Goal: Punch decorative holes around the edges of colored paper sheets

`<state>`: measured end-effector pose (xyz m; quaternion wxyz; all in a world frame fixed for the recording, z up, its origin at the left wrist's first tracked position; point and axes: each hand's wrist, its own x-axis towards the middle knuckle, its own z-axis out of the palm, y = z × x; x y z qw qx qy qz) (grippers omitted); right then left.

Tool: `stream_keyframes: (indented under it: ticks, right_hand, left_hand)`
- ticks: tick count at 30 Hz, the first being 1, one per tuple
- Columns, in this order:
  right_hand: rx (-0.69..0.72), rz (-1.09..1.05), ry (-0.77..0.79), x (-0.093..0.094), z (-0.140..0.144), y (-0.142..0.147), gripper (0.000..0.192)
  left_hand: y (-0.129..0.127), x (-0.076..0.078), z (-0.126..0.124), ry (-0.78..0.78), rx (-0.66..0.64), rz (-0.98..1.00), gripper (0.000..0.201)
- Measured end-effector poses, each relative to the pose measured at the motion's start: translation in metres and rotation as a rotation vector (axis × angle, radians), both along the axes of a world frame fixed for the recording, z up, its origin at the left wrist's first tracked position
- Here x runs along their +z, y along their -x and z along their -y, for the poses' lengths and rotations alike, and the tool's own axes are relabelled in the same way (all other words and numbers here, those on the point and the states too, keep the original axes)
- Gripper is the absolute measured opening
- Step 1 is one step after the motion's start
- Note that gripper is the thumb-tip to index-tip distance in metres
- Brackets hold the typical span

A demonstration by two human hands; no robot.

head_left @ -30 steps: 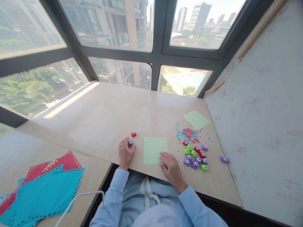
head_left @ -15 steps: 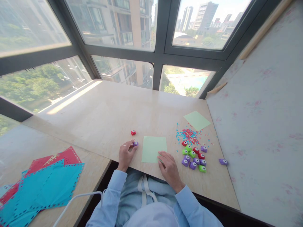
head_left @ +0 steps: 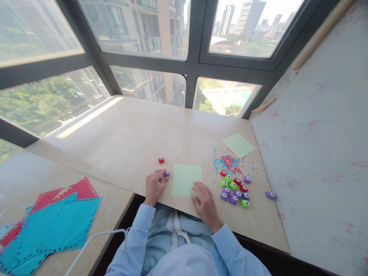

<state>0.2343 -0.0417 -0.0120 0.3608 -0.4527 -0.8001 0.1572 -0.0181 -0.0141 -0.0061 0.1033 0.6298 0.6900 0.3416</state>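
Note:
My left hand (head_left: 155,185) grips a small purple paper punch (head_left: 166,173) between thumb and fingers, just left of a square of pale green paper (head_left: 184,178). My right hand (head_left: 204,202) lies with its fingers stretched out over the lower right edge of that square. A red paper punch (head_left: 161,160) stands on the table beyond my left hand. The green square looks flat, and no holes show in its visible part.
Right of my right hand several red, green and purple punches (head_left: 235,194) stand clustered. Behind them lie red and blue paper bits (head_left: 230,164) and another green sheet (head_left: 239,145). A lone purple punch (head_left: 270,195) sits near the wall. Punched blue sheets (head_left: 57,226) and a white cable (head_left: 94,238) are at left.
My left hand has moved slightly right with the purple punch, closer to the green paper. My right hand stays nearly where it was.

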Motion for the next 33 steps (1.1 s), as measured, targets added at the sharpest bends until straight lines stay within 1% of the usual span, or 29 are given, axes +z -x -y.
stream_keyframes:
  ticks: [3,6,11,14,17,21,23,26,29,31,33]
  right_hand:
    - [0.034,0.039,-0.047,0.002,0.003,0.000,0.034]
    - [0.113,0.120,-0.060,0.004,0.006,0.002,0.041]
    - [0.243,0.241,-0.025,0.007,0.005,0.006,0.054]
    - [0.309,0.288,0.016,0.010,0.004,0.006,0.058]
    - [0.341,0.299,0.022,0.013,0.008,0.004,0.063]
    - [0.347,0.303,0.006,0.013,0.021,0.006,0.069]
    - [0.311,0.287,-0.001,0.012,0.028,0.009,0.062]
    - [0.217,0.226,-0.013,0.011,0.036,0.013,0.040]
    - [0.161,0.156,-0.020,0.012,0.038,0.016,0.019]
    - [0.137,0.112,-0.019,0.014,0.037,0.016,0.016]
    - [0.112,0.072,-0.016,0.017,0.035,0.017,0.019]
  left_hand:
    - [0.000,0.000,-0.001,0.026,-0.060,0.003,0.032]
    - [-0.003,-0.001,-0.003,0.041,-0.077,-0.006,0.035]
    - [-0.012,-0.001,-0.009,0.051,-0.101,-0.015,0.034]
    - [-0.017,-0.001,-0.012,0.043,-0.106,-0.013,0.032]
    - [-0.017,-0.001,-0.012,0.023,-0.101,-0.004,0.031]
    - [-0.016,0.000,-0.011,0.015,-0.100,0.024,0.029]
    - [-0.016,0.002,-0.010,0.016,-0.090,0.043,0.027]
    - [-0.016,0.005,-0.009,0.021,-0.072,0.073,0.026]
    - [-0.016,0.006,-0.008,0.024,-0.070,0.089,0.025]
    - [-0.016,0.006,-0.008,0.032,-0.075,0.089,0.024]
    - [-0.017,0.006,-0.008,0.040,-0.074,0.086,0.024]
